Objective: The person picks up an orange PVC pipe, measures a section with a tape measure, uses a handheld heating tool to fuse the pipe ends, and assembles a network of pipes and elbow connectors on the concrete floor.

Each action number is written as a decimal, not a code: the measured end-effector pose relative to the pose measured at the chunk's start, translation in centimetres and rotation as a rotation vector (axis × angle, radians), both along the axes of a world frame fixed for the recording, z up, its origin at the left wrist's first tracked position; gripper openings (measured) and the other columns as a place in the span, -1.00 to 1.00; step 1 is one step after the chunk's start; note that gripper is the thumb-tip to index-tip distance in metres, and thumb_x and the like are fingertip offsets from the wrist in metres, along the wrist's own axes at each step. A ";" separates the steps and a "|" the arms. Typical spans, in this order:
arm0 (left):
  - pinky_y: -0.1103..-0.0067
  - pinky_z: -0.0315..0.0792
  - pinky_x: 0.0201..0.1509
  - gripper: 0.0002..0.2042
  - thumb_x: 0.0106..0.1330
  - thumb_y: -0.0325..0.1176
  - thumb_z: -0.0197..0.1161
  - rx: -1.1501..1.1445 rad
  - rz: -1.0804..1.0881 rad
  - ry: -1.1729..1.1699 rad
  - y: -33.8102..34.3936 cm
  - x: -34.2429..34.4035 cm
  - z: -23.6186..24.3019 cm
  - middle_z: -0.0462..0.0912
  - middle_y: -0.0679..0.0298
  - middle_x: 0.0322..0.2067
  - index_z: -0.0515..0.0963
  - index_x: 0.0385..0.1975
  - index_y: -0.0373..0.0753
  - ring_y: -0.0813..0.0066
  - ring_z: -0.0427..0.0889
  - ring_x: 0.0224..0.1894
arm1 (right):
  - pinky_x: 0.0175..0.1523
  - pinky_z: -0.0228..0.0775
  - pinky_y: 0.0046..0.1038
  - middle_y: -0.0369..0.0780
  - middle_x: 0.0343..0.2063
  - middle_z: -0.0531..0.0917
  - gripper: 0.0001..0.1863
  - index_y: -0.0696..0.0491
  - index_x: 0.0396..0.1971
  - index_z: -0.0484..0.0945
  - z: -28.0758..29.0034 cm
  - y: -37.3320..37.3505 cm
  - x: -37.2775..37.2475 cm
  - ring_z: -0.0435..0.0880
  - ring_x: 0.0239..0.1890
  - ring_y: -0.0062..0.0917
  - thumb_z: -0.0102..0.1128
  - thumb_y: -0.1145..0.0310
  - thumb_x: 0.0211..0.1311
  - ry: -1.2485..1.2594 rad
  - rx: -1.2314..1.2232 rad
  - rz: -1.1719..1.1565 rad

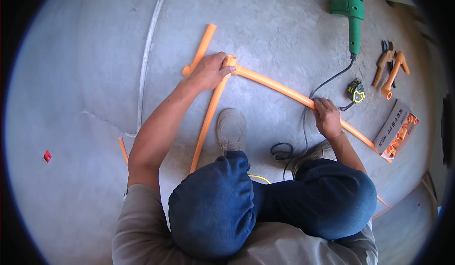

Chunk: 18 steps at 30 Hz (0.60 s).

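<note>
Orange plastic pipes meet at a fitting (230,60) in front of me. My left hand (207,71) is closed around this joint, with the thumb across its near side. From there a long orange pipe (277,87) slants to the right. My right hand (328,119) grips that pipe partway along, its fingers wrapped over the top. A second orange pipe (208,116) runs from the joint back toward my left knee, which hides its near end. Beyond my left hand, a shorter orange pipe (205,40) with a fitting at its lower end is partly covered by the hand.
At the far right lies a green-handled power tool (354,33), its black cord (327,81) passing by the long pipe. Nearby are a tape measure (356,91), a hand cutter (383,63), an orange pipe piece (392,79) and a box (389,123) of orange fittings.
</note>
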<state>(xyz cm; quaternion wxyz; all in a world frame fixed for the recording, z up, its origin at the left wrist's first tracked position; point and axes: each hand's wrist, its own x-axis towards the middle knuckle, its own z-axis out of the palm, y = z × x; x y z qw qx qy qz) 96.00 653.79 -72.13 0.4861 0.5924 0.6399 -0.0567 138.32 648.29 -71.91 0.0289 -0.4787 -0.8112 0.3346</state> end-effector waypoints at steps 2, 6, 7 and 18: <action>0.29 0.47 -0.15 -0.64 0.40 -0.14 0.29 0.017 0.008 -0.002 -0.2 -0.5 -0.1 0.60 0.02 -0.36 0.48 -0.24 -0.40 0.14 0.59 -0.27 | -0.13 0.48 -0.17 -0.11 -0.29 0.59 -0.68 0.18 -0.16 0.58 0.0 0.0 -0.5 0.58 -0.22 -0.13 0.29 0.53 0.02 0.011 0.001 0.004; 0.31 0.46 -0.19 -0.66 0.41 -0.19 0.28 0.051 -0.004 0.005 -0.3 -0.2 0.3 0.59 0.06 -0.39 0.46 -0.27 -0.41 0.18 0.57 -0.33 | -0.13 0.50 -0.18 -0.11 -0.29 0.61 -0.68 0.18 -0.16 0.58 -0.1 0.0 -0.4 0.60 -0.23 -0.13 0.29 0.53 0.01 0.007 0.005 0.020; 0.31 0.46 -0.19 -0.66 0.41 -0.19 0.28 0.065 -0.009 0.001 -0.2 0.1 0.3 0.59 0.06 -0.39 0.46 -0.27 -0.41 0.18 0.57 -0.33 | -0.12 0.51 -0.17 -0.10 -0.29 0.62 -0.70 0.18 -0.17 0.58 0.1 0.0 -0.2 0.60 -0.23 -0.13 0.29 0.52 0.03 -0.005 0.002 0.018; 0.30 0.49 -0.06 -0.68 0.40 -0.18 0.27 0.289 0.081 -0.033 -2.6 0.7 -1.5 0.66 0.03 -0.25 0.53 -0.10 -0.35 0.10 0.64 -0.19 | 0.02 0.49 -0.27 -0.17 -0.24 0.61 -0.83 0.09 -0.29 0.58 -1.4 -0.4 0.5 0.60 -0.12 -0.27 0.16 0.34 0.17 -0.119 0.055 0.125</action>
